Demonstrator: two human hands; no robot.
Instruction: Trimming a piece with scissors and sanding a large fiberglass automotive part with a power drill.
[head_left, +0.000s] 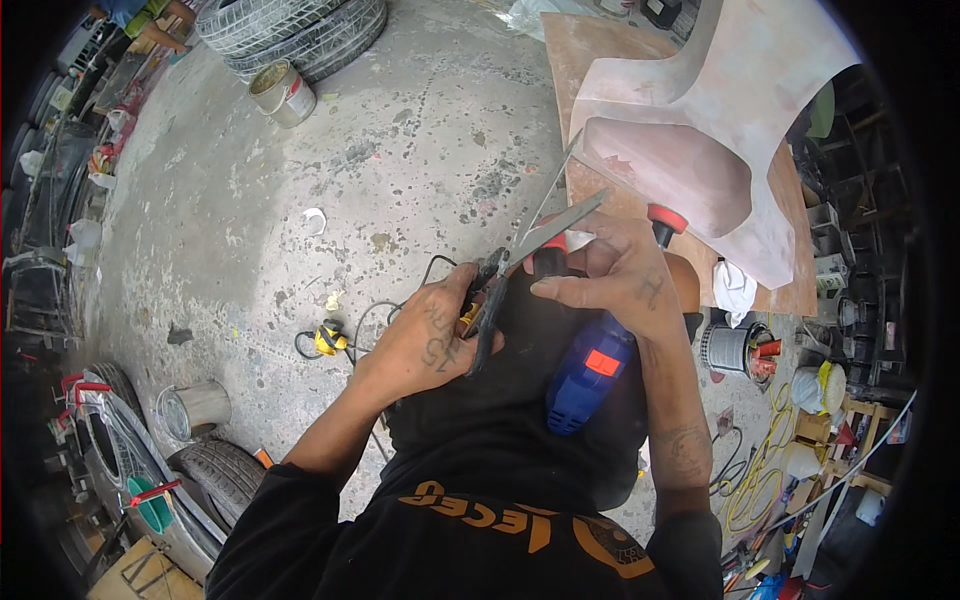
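My left hand (436,325) is closed round the black handles of a pair of scissors (560,222). Its two blades stand apart and point up and to the right. Just right of the blades, my right hand (630,275) grips a small red-and-black round piece (550,258), with a scrap of something white at its top. A blue power tool (592,375) with an orange-red patch lies across my lap, under my right wrist. Beyond that hand shows a red-rimmed round part (667,219) on a dark stem; whether it belongs to the blue tool is hidden.
A pale pink moulded panel (740,110) lies on a brown board (580,70) at the upper right. Tyres (330,40) and a paint can (282,95) stand far left. A yellow plug (330,338) and black cords lie on the stained floor. Another can (738,350) stands right.
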